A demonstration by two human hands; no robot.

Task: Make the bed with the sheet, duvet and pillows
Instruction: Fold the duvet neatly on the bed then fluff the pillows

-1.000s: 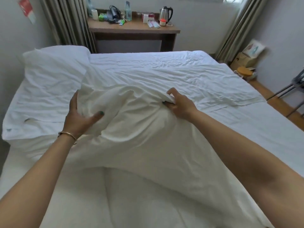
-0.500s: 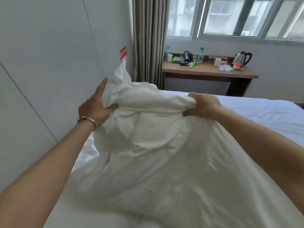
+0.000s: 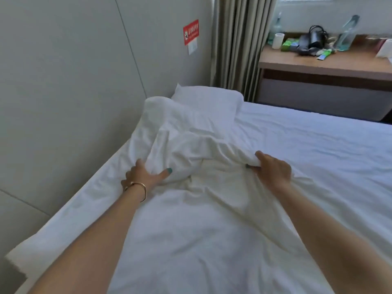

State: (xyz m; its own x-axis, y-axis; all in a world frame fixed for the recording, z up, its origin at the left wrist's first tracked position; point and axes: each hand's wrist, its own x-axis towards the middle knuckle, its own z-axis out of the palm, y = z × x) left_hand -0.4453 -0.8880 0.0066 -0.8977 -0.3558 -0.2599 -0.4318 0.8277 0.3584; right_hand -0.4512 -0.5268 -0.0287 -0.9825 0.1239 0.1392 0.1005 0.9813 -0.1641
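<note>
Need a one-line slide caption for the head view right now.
Both hands grip bunched white duvet near the wall: left hand, right hand, with a pillow beyond.

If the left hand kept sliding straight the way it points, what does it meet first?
Probably the bunched duvet that the left hand already grips, then the pillow by the wall; depth is unclear.

Left hand (image 3: pixel 144 177) fingertips buried under bunched duvet (image 3: pixel 191 153); desk (image 3: pixel 326 66) cut by right edge, its clutter blurred; sign (image 3: pixel 191 32) text unreadable.
</note>
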